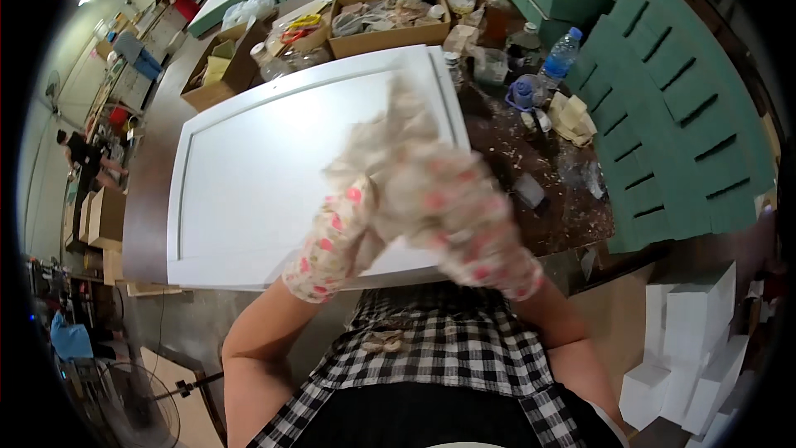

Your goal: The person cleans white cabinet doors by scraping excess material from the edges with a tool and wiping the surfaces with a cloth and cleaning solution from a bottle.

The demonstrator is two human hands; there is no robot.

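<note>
A white panel with a raised frame edge (249,166) lies flat on a dark workbench. Both my hands wear pale gloves with pink dots and are raised over the panel's near right part. My left hand (336,236) and my right hand (452,207) are pressed together around a crumpled pale cloth (390,129), which sticks up above them, blurred by motion. Which fingers grip the cloth is hard to tell.
Open cardboard boxes (385,21) with bags and jars stand behind the panel. A plastic water bottle (561,54) and small containers sit at the right. Green foam slabs (680,116) are stacked far right, white blocks (692,348) at lower right. A person (83,162) stands far left.
</note>
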